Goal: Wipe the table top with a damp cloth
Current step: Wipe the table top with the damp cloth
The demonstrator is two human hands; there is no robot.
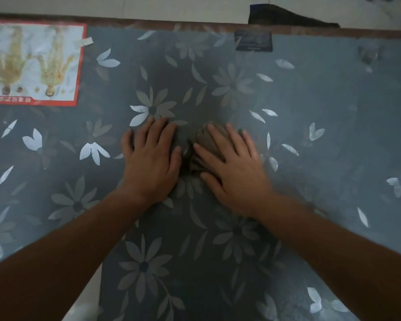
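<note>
**Two palms on one cloth, mid-table**

At mid-table, both hands press down on a bunched brownish cloth (pixel 200 147); the left hand (pixel 152 158) lies flat, fingers spread and extended, over its left part; the right hand (pixel 229 163) does likewise on the right, fingers splayed, gripping nothing, only pinning; flat palms likely spread pressure so the cloth drags evenly over the flowered table top (pixel 322 100). Counted: two hands, one cloth, one red-bordered poster (pixel 33 63) at the far left, one dark card (pixel 252 40) near the far edge.
</note>
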